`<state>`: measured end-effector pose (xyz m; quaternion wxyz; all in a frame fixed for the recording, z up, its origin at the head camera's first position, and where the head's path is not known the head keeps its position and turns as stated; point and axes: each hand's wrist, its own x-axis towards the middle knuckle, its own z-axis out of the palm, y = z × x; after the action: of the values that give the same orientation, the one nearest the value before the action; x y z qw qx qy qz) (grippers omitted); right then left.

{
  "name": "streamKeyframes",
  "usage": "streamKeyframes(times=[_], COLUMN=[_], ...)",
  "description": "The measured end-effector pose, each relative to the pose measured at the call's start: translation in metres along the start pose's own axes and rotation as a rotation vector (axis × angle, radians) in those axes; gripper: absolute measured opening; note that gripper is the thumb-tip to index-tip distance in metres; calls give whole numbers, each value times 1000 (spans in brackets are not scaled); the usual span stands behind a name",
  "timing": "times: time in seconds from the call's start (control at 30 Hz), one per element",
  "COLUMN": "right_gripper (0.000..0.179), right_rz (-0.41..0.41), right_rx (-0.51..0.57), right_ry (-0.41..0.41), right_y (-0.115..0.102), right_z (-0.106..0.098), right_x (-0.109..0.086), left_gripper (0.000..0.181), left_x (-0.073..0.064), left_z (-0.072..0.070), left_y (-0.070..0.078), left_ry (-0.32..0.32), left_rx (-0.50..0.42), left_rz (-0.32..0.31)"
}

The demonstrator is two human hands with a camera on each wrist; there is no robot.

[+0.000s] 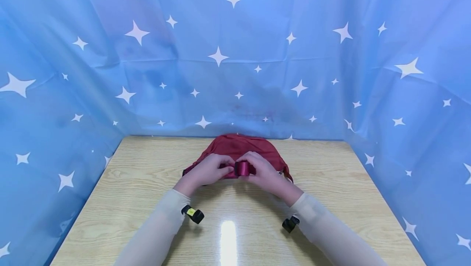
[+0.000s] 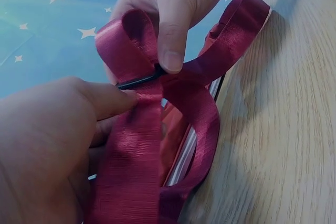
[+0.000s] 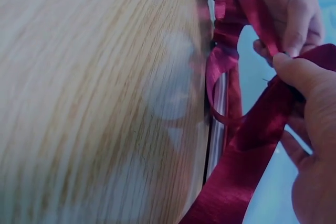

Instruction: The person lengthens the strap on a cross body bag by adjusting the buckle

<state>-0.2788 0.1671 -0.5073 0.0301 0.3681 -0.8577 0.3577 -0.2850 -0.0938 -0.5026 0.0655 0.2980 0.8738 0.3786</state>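
A dark red fabric bag (image 1: 235, 143) lies at the back of the table, both hands close in front of it. Its shiny red webbing strap (image 2: 131, 156) runs through a black slider buckle (image 2: 142, 81), with a loop of strap standing up beyond the slider. My left hand (image 1: 209, 170) pinches the strap just below the slider, thumb on top. From the other side my right hand (image 1: 261, 172) grips the strap at the slider, its thumb pressed near the bar's end. More strap curves down beside the bag's pale zipper in the wrist views.
The wood-grain table (image 1: 147, 200) spreads around the bag. Behind and along both sides hangs a blue curtain (image 1: 257, 82) with white stars. A black wrist camera (image 1: 196, 216) is strapped over the left sleeve, another one (image 1: 290, 224) over the right.
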Motion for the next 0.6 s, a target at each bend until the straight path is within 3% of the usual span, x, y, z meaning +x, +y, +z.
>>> streamKeyframes(times=[0.17,0.33,0.6], right_gripper=[50,50,52], right_rz=[-14,-17,-29], right_rx=[-21,-15,-16], right_ry=[23,32,33], right_y=[1,1,1], right_z=[-1,-2,-3], right_x=[-2,-2,-2], left_gripper=[19,14,7], left_x=[-9,-19,-21], left_z=[-1,-3,-4], left_y=[-8,-14,-16], left_ry=[14,28,46], left_rx=[48,70,61], left_rz=[-42,-61,-32])
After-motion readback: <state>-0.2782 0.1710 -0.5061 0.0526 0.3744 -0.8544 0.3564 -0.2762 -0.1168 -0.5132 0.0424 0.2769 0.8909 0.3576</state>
